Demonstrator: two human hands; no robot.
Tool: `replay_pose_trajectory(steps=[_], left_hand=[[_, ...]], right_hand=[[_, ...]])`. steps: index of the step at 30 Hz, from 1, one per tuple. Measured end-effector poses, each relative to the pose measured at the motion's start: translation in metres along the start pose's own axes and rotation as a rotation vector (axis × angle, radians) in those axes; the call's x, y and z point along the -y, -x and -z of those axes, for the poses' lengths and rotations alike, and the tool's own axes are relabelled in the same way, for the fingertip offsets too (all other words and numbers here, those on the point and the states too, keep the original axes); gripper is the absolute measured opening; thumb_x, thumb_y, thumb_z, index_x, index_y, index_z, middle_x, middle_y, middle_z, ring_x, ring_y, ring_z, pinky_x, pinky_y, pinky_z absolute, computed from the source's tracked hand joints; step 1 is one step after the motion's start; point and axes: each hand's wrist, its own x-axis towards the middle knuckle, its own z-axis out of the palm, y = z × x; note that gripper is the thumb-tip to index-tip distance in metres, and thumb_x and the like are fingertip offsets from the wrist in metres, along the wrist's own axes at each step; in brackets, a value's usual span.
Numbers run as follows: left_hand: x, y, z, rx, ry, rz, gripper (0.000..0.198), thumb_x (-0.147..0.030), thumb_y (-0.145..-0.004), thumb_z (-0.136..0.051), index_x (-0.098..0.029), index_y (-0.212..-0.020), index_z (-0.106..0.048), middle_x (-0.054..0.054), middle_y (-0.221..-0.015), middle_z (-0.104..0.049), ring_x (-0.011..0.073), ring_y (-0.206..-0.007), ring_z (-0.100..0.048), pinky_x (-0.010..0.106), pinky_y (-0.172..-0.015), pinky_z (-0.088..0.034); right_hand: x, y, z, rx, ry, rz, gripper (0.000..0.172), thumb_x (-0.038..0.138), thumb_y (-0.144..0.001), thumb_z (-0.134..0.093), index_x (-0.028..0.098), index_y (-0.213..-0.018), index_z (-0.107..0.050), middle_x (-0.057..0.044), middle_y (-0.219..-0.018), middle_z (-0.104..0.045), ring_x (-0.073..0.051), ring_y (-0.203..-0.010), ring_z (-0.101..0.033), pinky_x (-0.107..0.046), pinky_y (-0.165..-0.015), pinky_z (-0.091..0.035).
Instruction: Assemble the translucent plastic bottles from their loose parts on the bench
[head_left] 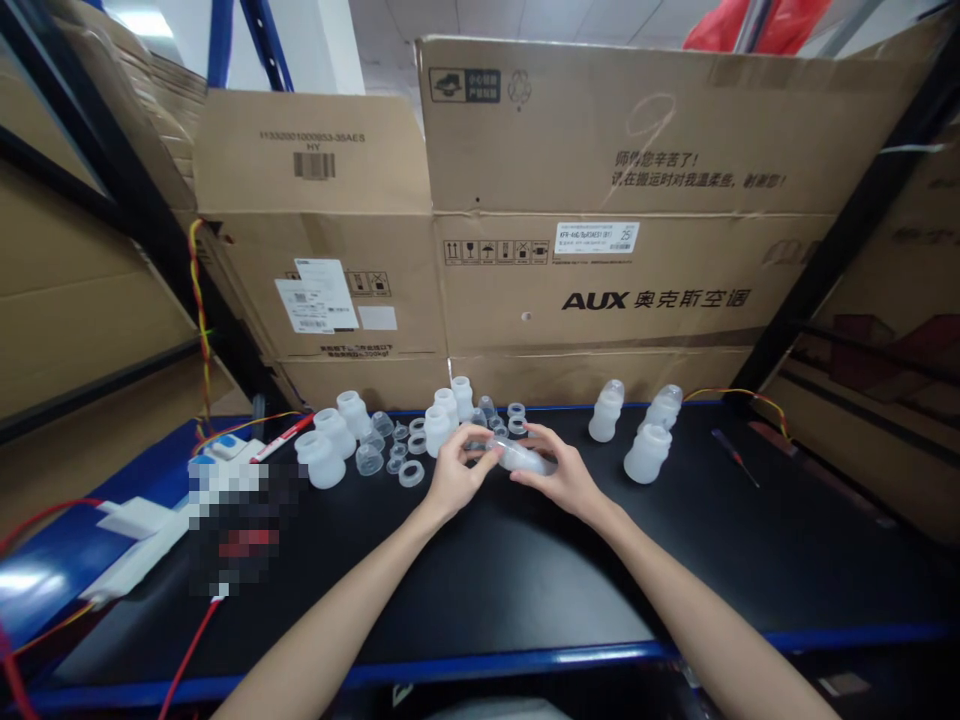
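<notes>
the left hand and right hand have fingers clamped on one bottle above the surface; right of it, capped bottles look done; left of it, open bottles, rings and clear domes seem left over.

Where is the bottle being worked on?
In the head view's centre, the bottle is held tilted between the left hand and right hand, in front of clear rings.
</notes>
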Motion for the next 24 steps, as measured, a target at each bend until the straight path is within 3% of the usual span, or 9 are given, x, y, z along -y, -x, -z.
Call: replay_pose_trajectory(steps=[3, 8, 12, 15, 19, 22, 24], left_hand=[[0.0, 0.006, -0.004, 0.08, 0.028, 0.044, 0.031, -0.042, -0.089, -0.084, -0.019, -0.106, -0.073, 0.01, -0.111, -0.077, 0.0223, -0.107, -0.077, 0.033, -0.087, -0.069], [0.007, 0.008, -0.004, 0.09, 0.0, 0.02, 0.032, -0.043, -0.087, -0.085, -0.019, -0.105, -0.075, 0.012, -0.111, -0.078, 0.0253, -0.11, -0.077, 0.037, -0.088, -0.069], [0.016, 0.007, -0.006, 0.09, 0.043, 0.015, 0.034, -0.046, -0.087, -0.085, -0.017, -0.097, -0.071, 0.014, -0.114, -0.079, 0.029, -0.118, -0.076, 0.039, -0.087, -0.07], [0.015, 0.005, -0.008, 0.107, 0.042, 0.002, 0.035, -0.048, -0.088, -0.085, -0.018, -0.097, -0.071, 0.015, -0.116, -0.079, 0.0288, -0.116, -0.077, 0.041, -0.089, -0.07], [0.006, 0.004, -0.006, 0.149, -0.079, -0.098, 0.032, -0.046, -0.097, -0.077, -0.022, -0.118, -0.074, 0.012, -0.123, -0.077, 0.0239, -0.114, -0.077, 0.038, -0.09, -0.07], [0.0, 0.007, -0.002, 0.186, -0.268, -0.309, 0.036, -0.038, -0.105, -0.066, -0.023, -0.138, -0.068, 0.014, -0.147, -0.066, 0.0246, -0.131, -0.07, 0.041, -0.101, -0.068], [-0.003, 0.007, 0.002, 0.207, -0.459, -0.488, 0.042, -0.033, -0.105, -0.066, -0.024, -0.146, -0.065, 0.015, -0.155, -0.06, 0.0275, -0.14, -0.064, 0.047, -0.114, -0.06]], right_hand=[[-0.002, 0.003, -0.001, -0.016, 0.022, 0.049, 0.1, 0.055, -0.077, -0.096, 0.03, -0.162, -0.048, -0.015, -0.143, -0.072, -0.03, -0.114, -0.078, -0.046, -0.101, -0.063], [-0.005, 0.005, -0.01, -0.063, 0.032, 0.109, 0.108, 0.056, -0.077, -0.096, 0.034, -0.168, -0.042, -0.014, -0.147, -0.069, -0.031, -0.119, -0.076, -0.044, -0.1, -0.065], [-0.006, 0.006, -0.016, -0.134, -0.022, 0.088, 0.108, 0.062, -0.07, -0.098, 0.03, -0.162, -0.051, -0.014, -0.139, -0.071, -0.026, -0.1, -0.079, -0.039, -0.088, -0.068], [-0.003, 0.003, -0.016, -0.158, -0.07, 0.026, 0.107, 0.064, -0.065, -0.099, 0.026, -0.156, -0.058, -0.014, -0.133, -0.072, -0.027, -0.1, -0.077, -0.037, -0.083, -0.068], [0.001, -0.003, -0.016, -0.125, -0.096, -0.021, 0.083, 0.065, -0.072, -0.095, 0.023, -0.139, -0.071, -0.012, -0.121, -0.073, -0.023, -0.09, -0.074, -0.035, -0.078, -0.063], [0.004, -0.006, -0.012, -0.1, -0.007, 0.011, 0.058, 0.063, -0.081, -0.09, 0.022, -0.121, -0.079, -0.009, -0.107, -0.076, -0.025, -0.094, -0.072, -0.038, -0.086, -0.06], [0.005, -0.008, -0.007, -0.117, 0.047, 0.024, 0.053, 0.061, -0.083, -0.088, 0.023, -0.119, -0.08, -0.009, -0.108, -0.078, -0.026, -0.099, -0.072, -0.04, -0.093, -0.058]])
